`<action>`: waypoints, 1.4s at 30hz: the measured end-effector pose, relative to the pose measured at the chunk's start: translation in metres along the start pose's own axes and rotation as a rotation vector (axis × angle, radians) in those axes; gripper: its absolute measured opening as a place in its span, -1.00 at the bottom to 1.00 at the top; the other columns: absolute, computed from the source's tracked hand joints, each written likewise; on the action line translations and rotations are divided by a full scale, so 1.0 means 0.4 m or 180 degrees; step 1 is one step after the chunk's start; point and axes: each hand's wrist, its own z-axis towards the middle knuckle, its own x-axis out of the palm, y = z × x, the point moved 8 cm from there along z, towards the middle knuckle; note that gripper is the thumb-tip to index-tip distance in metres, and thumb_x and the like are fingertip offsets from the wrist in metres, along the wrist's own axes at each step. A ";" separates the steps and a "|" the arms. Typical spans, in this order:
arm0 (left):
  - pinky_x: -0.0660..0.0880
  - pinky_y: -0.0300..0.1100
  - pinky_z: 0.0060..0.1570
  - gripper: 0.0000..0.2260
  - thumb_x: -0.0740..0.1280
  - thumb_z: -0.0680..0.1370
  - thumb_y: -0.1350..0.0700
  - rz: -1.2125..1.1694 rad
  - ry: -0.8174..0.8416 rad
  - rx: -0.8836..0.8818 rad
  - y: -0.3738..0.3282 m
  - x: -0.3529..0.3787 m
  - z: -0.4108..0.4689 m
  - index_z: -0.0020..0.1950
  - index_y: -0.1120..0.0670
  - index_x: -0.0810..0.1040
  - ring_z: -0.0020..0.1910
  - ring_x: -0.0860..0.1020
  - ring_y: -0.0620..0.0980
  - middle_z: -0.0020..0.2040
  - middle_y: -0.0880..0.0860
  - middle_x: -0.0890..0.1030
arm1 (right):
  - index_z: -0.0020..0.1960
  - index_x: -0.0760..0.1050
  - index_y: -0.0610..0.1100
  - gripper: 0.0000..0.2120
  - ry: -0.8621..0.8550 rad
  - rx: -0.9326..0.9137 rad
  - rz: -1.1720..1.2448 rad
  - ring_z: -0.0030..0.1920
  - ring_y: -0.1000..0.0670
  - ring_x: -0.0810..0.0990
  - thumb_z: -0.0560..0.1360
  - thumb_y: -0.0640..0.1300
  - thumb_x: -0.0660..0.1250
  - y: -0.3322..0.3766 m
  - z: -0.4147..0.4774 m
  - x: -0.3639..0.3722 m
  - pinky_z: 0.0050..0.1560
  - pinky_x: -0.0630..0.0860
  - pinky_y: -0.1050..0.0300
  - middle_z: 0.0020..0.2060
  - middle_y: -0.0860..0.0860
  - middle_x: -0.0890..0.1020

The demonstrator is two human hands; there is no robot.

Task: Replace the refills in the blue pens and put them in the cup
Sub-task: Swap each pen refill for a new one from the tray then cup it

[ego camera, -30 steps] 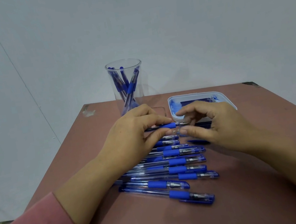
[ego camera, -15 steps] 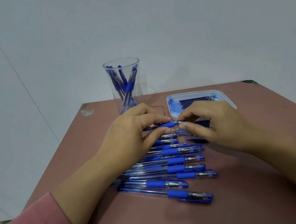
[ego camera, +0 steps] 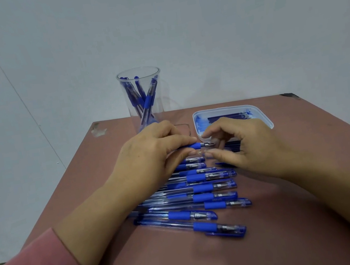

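Head camera: the left hand (ego camera: pixel 150 156) grips one blue pen (ego camera: pixel 194 145) by its rubber grip and holds it just above the row of pens (ego camera: pixel 201 189) lying side by side on the brown table (ego camera: pixel 299 227). The right hand (ego camera: pixel 247 146) is curled at the tip end of this pen, forefinger above and thumb below. Whether they pinch it I cannot tell, as the spot is blurred. Behind the left hand stands the clear cup (ego camera: pixel 142 96) with several pens inside. To its right is a white tray (ego camera: pixel 265 118) holding dark refills (ego camera: pixel 224 118).
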 end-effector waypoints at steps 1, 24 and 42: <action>0.55 -0.06 -0.32 -0.72 0.25 0.58 -0.09 0.0043 -0.0023 0.0023 -0.002 -0.003 0.000 0.15 -0.02 0.66 -0.15 0.54 -0.07 -0.10 -0.07 0.58 | 0.06 0.50 0.12 -0.76 -0.0028 -0.0032 -0.0047 -0.17 0.16 0.59 0.45 -0.08 0.45 0.005 0.001 -0.001 -0.13 0.53 0.28 -0.20 0.24 0.58; 0.50 -0.26 -0.18 -0.71 0.24 0.56 -0.11 -0.0452 -0.0052 -0.0406 0.006 0.017 -0.008 0.09 0.00 0.66 -0.20 0.48 -0.18 -0.11 -0.14 0.54 | -0.02 0.55 -0.14 -0.91 -0.0158 -0.0138 -0.0517 -0.21 0.11 0.49 0.51 -0.13 0.35 0.035 -0.002 -0.004 -0.14 0.44 0.23 -0.21 0.06 0.58; 0.50 -0.22 -0.24 -0.73 0.30 0.53 -0.10 0.0031 0.0077 -0.0384 0.034 0.011 -0.004 0.08 -0.02 0.69 -0.18 0.52 -0.14 -0.11 -0.11 0.58 | 0.03 0.59 0.13 -0.82 0.1556 0.1050 -0.0941 -0.09 0.17 0.47 0.45 0.09 0.43 -0.093 -0.049 -0.014 -0.04 0.47 0.21 -0.10 0.16 0.47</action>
